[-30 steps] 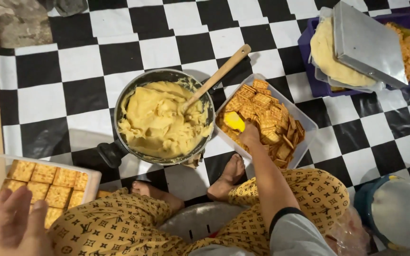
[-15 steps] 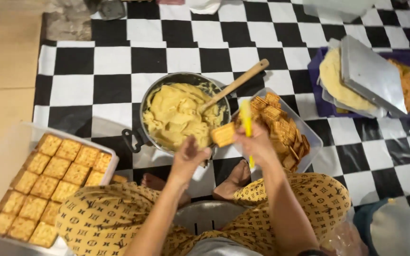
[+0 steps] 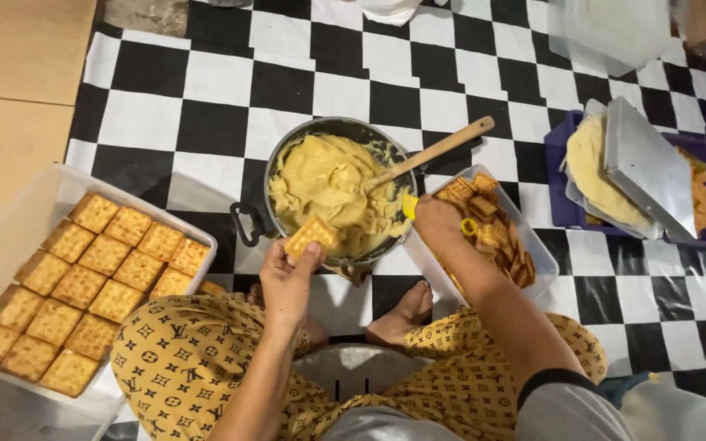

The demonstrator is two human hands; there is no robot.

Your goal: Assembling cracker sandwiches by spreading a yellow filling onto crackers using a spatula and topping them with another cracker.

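One cracker (image 3: 310, 235) being pinched by left hand (image 3: 288, 282) fingers above pot (image 3: 332, 131) rim; likely light, stiff, brittle, so gripping by edges. Right hand (image 3: 439, 224) closing on yellow spatula (image 3: 410, 206) beside cream (image 3: 324, 184), over cracker tub (image 3: 533, 245).

The person is sitting cross-legged, both forearms reaching forward from the lower edge of view. The left hand (image 3: 289, 278) is raised with fingers pinched together at the fingertips. The right hand (image 3: 437, 224) is extending farther out, knuckles up, fingers curled closed in a grip.
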